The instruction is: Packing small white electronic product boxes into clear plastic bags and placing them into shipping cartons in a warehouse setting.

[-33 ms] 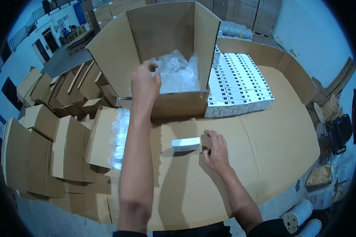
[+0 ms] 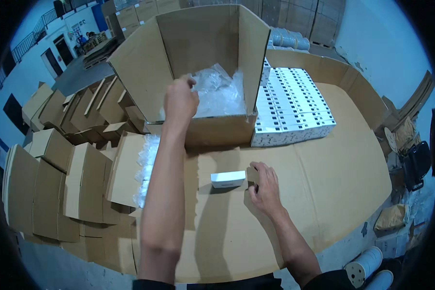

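My left hand (image 2: 181, 100) reaches over the front edge of an open cardboard box (image 2: 140, 58) with tall walls. Its fingers are curled together beside a pile of clear bubble-wrap bags (image 2: 218, 94); the fingertips are partly hidden, so what they hold, if anything, does not show. A small white box (image 2: 228, 179) lies on the cardboard-covered table (image 2: 333, 188). Just right of it rests my right hand (image 2: 266, 187), thumb and fingers apart, holding nothing and not touching the box.
Rows of white boxes (image 2: 295, 104) stand packed together right of the cardboard box. Bubble-wrapped pieces (image 2: 147, 166) lie left of my left forearm, beside several open cartons (image 2: 89, 183). A cardboard rim (image 2: 333, 70) borders the table's far right. Spools (image 2: 365, 266) stand on the floor.
My left hand has shifted slightly right, its thumb and fingers drawing closer together by the bubble-wrap bags. My right hand and the small white box have hardly moved.
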A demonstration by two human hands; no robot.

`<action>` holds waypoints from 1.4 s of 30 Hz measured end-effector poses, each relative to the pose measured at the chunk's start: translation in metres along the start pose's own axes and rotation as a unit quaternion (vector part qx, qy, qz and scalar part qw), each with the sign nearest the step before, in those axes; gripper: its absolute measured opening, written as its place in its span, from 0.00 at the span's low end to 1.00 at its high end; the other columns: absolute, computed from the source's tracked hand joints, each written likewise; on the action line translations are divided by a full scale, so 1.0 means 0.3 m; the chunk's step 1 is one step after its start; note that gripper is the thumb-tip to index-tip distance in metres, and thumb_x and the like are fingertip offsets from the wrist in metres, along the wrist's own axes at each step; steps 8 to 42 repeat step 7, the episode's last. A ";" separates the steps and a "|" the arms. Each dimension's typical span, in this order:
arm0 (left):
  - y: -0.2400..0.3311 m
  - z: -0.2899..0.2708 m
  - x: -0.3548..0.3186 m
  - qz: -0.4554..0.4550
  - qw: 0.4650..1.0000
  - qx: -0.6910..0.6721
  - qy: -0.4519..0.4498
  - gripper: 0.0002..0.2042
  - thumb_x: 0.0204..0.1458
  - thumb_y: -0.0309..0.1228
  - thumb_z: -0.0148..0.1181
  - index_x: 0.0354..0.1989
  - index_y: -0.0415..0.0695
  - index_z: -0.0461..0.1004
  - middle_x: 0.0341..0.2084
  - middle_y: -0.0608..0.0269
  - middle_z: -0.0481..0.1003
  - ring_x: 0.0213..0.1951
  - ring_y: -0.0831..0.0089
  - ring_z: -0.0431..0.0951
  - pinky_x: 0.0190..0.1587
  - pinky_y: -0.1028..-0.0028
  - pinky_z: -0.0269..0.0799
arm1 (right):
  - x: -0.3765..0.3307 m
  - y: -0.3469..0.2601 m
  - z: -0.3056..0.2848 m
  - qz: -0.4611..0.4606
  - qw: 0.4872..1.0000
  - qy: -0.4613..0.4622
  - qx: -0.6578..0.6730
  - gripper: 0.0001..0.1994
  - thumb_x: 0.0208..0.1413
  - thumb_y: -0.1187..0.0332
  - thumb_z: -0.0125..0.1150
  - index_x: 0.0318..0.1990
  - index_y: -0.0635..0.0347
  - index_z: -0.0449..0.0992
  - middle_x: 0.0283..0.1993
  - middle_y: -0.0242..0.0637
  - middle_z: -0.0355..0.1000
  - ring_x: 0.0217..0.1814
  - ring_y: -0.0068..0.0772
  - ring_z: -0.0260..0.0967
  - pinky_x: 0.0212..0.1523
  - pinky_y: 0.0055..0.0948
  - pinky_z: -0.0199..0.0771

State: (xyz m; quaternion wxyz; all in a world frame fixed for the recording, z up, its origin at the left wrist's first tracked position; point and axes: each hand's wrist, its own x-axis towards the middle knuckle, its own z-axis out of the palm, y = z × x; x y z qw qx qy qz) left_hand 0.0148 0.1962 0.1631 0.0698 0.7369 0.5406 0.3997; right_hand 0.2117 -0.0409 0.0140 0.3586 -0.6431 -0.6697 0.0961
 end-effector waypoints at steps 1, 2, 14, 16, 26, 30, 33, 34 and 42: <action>-0.036 0.054 0.049 -0.003 0.998 0.040 -0.042 0.13 0.51 0.26 0.67 0.46 0.38 0.80 0.45 0.45 0.81 0.49 0.49 0.81 0.52 0.57 0.77 | -0.011 0.013 -0.007 0.012 1.000 -0.018 -0.002 0.34 0.44 0.79 0.58 0.65 0.64 0.62 0.62 0.55 0.66 0.72 0.57 0.57 0.73 0.56 0.51; -0.076 0.078 0.087 0.000 0.998 0.044 -0.034 0.13 0.51 0.26 0.67 0.46 0.38 0.80 0.45 0.45 0.81 0.49 0.49 0.81 0.52 0.57 0.77 | -0.012 0.015 -0.003 0.004 1.000 -0.014 0.001 0.34 0.44 0.79 0.58 0.65 0.64 0.62 0.62 0.55 0.66 0.72 0.57 0.57 0.73 0.56 0.51; -0.170 0.170 0.193 0.081 0.962 0.166 -0.201 0.18 0.47 0.31 0.74 0.47 0.43 0.82 0.47 0.43 0.81 0.53 0.47 0.80 0.61 0.58 0.73 | -0.014 0.038 0.010 0.044 0.999 -0.021 -0.016 0.32 0.45 0.79 0.57 0.63 0.58 0.63 0.62 0.50 0.66 0.71 0.54 0.59 0.75 0.60 0.47; -0.170 0.170 0.193 0.081 0.962 0.166 -0.201 0.18 0.47 0.31 0.74 0.47 0.43 0.82 0.47 0.43 0.81 0.53 0.47 0.80 0.61 0.58 0.73 | -0.014 0.038 0.010 0.044 0.999 -0.021 -0.016 0.32 0.45 0.79 0.57 0.63 0.58 0.63 0.62 0.50 0.66 0.71 0.54 0.59 0.75 0.60 0.47; -0.170 0.170 0.193 0.081 0.962 0.166 -0.201 0.18 0.47 0.31 0.74 0.47 0.43 0.82 0.47 0.43 0.81 0.53 0.47 0.80 0.61 0.58 0.73 | -0.014 0.038 0.010 0.044 0.999 -0.021 -0.016 0.32 0.45 0.79 0.57 0.63 0.58 0.63 0.62 0.50 0.66 0.71 0.54 0.59 0.75 0.60 0.47; -0.170 0.170 0.193 0.081 0.962 0.166 -0.201 0.18 0.47 0.31 0.74 0.47 0.43 0.82 0.47 0.43 0.81 0.53 0.47 0.80 0.61 0.58 0.73 | -0.014 0.038 0.010 0.044 0.999 -0.021 -0.016 0.32 0.45 0.79 0.57 0.63 0.58 0.63 0.62 0.50 0.66 0.71 0.54 0.59 0.75 0.60 0.47; -0.170 0.170 0.193 0.081 0.962 0.166 -0.201 0.18 0.47 0.31 0.74 0.47 0.43 0.82 0.47 0.43 0.81 0.53 0.47 0.80 0.61 0.58 0.73 | -0.014 0.038 0.010 0.044 0.999 -0.021 -0.016 0.32 0.45 0.79 0.57 0.63 0.58 0.63 0.62 0.50 0.66 0.71 0.54 0.59 0.75 0.60 0.47; -0.170 0.170 0.193 0.081 0.962 0.166 -0.201 0.18 0.47 0.31 0.74 0.47 0.43 0.82 0.47 0.43 0.81 0.53 0.47 0.80 0.61 0.58 0.73 | -0.014 0.038 0.010 0.044 0.999 -0.021 -0.016 0.32 0.45 0.79 0.57 0.63 0.58 0.63 0.62 0.50 0.66 0.71 0.54 0.59 0.75 0.60 0.47; -0.170 0.170 0.193 0.081 0.962 0.166 -0.201 0.18 0.47 0.31 0.74 0.47 0.43 0.82 0.47 0.43 0.81 0.53 0.47 0.80 0.61 0.58 0.73 | -0.014 0.038 0.010 0.044 0.999 -0.021 -0.016 0.32 0.45 0.79 0.57 0.63 0.58 0.63 0.62 0.50 0.66 0.71 0.54 0.59 0.75 0.60 0.47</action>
